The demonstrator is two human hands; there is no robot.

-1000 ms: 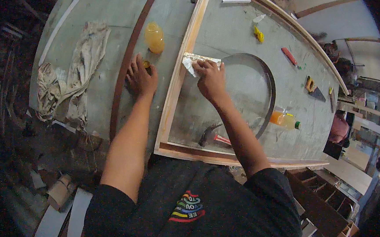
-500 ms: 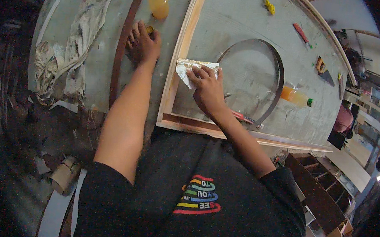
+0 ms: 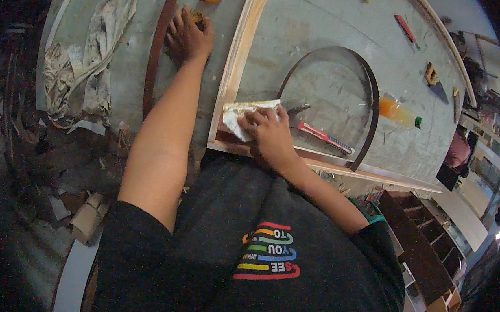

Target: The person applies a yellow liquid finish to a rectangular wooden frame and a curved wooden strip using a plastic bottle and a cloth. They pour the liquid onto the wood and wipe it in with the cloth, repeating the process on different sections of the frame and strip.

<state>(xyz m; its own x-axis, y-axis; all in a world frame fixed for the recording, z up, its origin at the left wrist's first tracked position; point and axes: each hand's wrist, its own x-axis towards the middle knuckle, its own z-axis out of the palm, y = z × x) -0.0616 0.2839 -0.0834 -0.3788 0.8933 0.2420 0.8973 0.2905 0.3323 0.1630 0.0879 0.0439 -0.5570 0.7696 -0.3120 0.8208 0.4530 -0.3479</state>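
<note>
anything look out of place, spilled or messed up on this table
Two things look untidy. The pale rag lies crumpled and stained on the left of the table, and the pale sheet in the right hand has a yellowish-brown smear along its far edge. No clear spill shows.

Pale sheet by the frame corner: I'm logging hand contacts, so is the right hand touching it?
Touching: the head view shows the right hand with its fingers lying across the pale sheet, covering part of it.
</note>
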